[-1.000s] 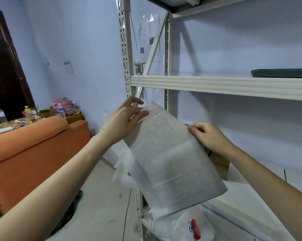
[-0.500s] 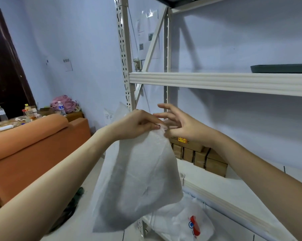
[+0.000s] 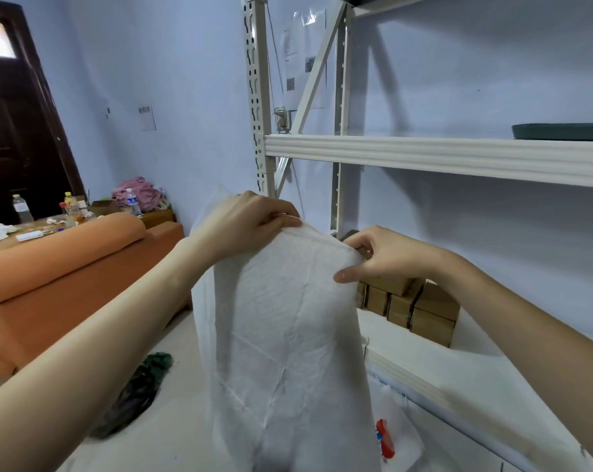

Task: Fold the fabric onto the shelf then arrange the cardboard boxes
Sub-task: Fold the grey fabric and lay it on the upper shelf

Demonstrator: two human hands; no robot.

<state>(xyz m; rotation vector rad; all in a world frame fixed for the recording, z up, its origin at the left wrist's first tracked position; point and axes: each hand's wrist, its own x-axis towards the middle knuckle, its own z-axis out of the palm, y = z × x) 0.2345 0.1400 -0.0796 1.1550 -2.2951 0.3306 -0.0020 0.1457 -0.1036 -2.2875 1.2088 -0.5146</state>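
Spread apart since before, left hand (image 3: 245, 223) and right hand (image 3: 378, 255) pinch the fabric's (image 3: 288, 335) top edge.

Orange sofa (image 3: 66, 267) at left; dark door (image 3: 15, 131) behind it.

Thin matt creased white fabric (image 3: 288, 335), matt brown cardboard boxes (image 3: 424, 311), painted metal shelf (image 3: 424, 155) w/ ribbed edge

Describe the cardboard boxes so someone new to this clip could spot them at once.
Find the white metal rack on the right. On its lower shelf, against the wall behind the right hand, sit the cardboard boxes: small brown cartons, stacked, the only brown things there.
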